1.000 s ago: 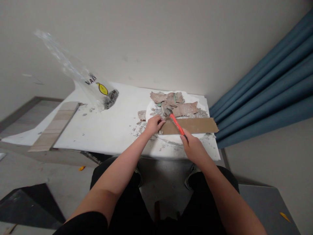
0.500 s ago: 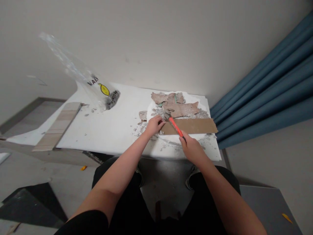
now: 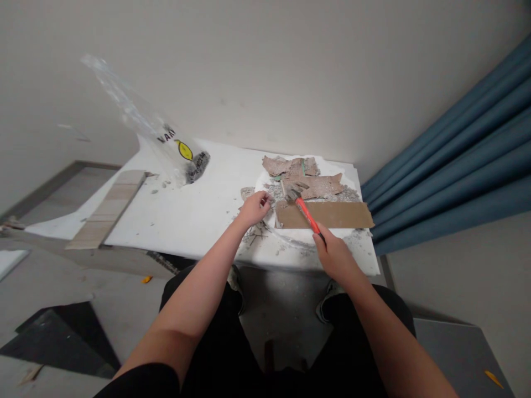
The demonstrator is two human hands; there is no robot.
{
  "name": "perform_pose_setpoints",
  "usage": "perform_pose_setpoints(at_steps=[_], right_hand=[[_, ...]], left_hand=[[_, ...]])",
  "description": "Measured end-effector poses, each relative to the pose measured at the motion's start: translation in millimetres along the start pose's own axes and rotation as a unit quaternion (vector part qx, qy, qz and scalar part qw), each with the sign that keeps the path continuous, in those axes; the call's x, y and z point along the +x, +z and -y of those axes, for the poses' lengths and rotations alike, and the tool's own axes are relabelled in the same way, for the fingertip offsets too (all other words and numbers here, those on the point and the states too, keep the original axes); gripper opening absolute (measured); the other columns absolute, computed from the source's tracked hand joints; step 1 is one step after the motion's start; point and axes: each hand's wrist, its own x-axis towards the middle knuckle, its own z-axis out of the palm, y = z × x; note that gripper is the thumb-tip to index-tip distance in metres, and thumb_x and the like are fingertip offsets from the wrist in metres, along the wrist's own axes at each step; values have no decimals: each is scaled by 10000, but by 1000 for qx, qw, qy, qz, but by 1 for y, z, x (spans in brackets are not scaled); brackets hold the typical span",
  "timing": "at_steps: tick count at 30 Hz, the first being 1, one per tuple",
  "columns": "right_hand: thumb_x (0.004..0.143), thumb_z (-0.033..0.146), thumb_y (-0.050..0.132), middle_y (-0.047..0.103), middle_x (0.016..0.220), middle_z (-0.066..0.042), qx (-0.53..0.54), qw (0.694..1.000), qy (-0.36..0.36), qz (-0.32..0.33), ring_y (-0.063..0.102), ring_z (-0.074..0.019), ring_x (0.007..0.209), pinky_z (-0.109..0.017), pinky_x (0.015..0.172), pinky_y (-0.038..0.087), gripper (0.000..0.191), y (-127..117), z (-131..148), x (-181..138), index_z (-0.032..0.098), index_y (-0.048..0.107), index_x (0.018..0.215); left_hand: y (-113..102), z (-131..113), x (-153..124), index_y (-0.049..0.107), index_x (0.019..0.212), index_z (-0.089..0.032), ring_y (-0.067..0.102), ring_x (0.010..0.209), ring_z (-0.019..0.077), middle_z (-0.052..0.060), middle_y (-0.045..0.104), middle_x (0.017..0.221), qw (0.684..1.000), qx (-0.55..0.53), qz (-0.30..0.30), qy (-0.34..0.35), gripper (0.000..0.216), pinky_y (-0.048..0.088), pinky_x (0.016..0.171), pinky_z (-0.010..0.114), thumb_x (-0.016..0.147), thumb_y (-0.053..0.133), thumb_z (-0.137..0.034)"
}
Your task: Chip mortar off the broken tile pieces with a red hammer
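Note:
My right hand [image 3: 335, 255] is closed around the red handle of a small hammer [image 3: 305, 210], whose metal head rests at the left end of a long brown tile strip [image 3: 332, 215]. My left hand [image 3: 254, 208] hovers with loosely curled fingers just left of the strip, over grey rubble, and nothing shows in its grasp. Behind the strip lies a heap of broken tile pieces [image 3: 305, 176] on a round white slab [image 3: 290, 235].
A white board [image 3: 186, 213] on the floor carries everything. A clear plastic bag [image 3: 166, 141] with a yellow logo stands at the back left, and a beige plank [image 3: 105, 213] lies along the board's left edge. Blue curtains [image 3: 456, 166] hang on the right. My knees are below.
My left hand has let go of the strip's left end and drawn slightly left. The hammer head shifted a little towards the strip's end. The view drifted right.

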Motion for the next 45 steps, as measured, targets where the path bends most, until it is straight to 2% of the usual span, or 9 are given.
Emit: perform_pose_setpoints(at_steps=[6,11,15,19,22,27,33,41,45], right_hand=[[1032,308,375,747,1071,-125,2,999,-1,44,684,-284,931,-316,758,460,442,10,2,-2,198,540,1427],[1036,324,355,745,1079,-123,13,1000,-4,20,688,-284,931,-317,751,468,470,11,3,-2,205,509,1463],[1028,315,370,746,1055,-137,-6,999,14,42,691,-297,910,-328,748,465,468,9,2,1,182,526,1448],[1031,311,358,727,1153,-158,11,1000,-3,18,675,-312,1020,-348,824,471,468,5,-4,3,161,530,1439],[1028,316,355,722,1163,-170,3,1000,7,8,667,-323,1041,-367,846,473,470,4,-12,5,149,541,1426],[1025,321,364,728,1149,-158,-7,1000,24,14,662,-310,1049,-365,862,473,462,6,-23,11,158,552,1414],[1022,319,381,724,1170,-149,1,1000,13,10,659,-299,1051,-349,851,471,454,5,-24,11,172,555,1415],[1021,315,387,732,1142,-140,-8,1000,19,21,673,-289,995,-330,814,467,447,3,-23,11,185,553,1416],[1023,321,385,733,1130,-149,-5,1000,19,24,672,-297,1002,-336,821,467,445,3,-24,12,168,562,1401]], left_hand=[[-4,4,-6,629,955,-190,665,851,242,93,716,930,992,91,15,-89,193,510,774,353,799,521,-152],[-11,17,-14,600,1022,-204,688,826,262,122,731,955,973,180,-1,-146,231,485,650,317,792,578,-208],[-13,34,-23,623,986,-190,697,778,258,138,733,884,949,244,66,-188,225,483,614,289,781,639,-282],[-7,38,-34,657,770,-198,684,733,238,94,713,750,930,252,231,-133,128,481,630,278,701,710,-292],[4,31,-42,669,758,-217,672,769,223,63,728,802,928,229,290,-50,97,471,663,276,692,708,-277],[19,23,-49,663,811,-228,667,822,225,55,735,903,939,197,281,15,87,460,691,284,727,663,-249],[24,30,-50,634,718,-215,662,766,220,69,722,894,949,166,264,51,52,455,693,307,728,603,-175],[34,27,-48,640,690,-222,666,754,236,63,715,849,950,176,256,25,28,456,665,313,668,631,-208],[26,32,-39,624,677,-212,655,757,227,67,715,816,955,170,243,22,17,455,665,305,679,614,-199]])
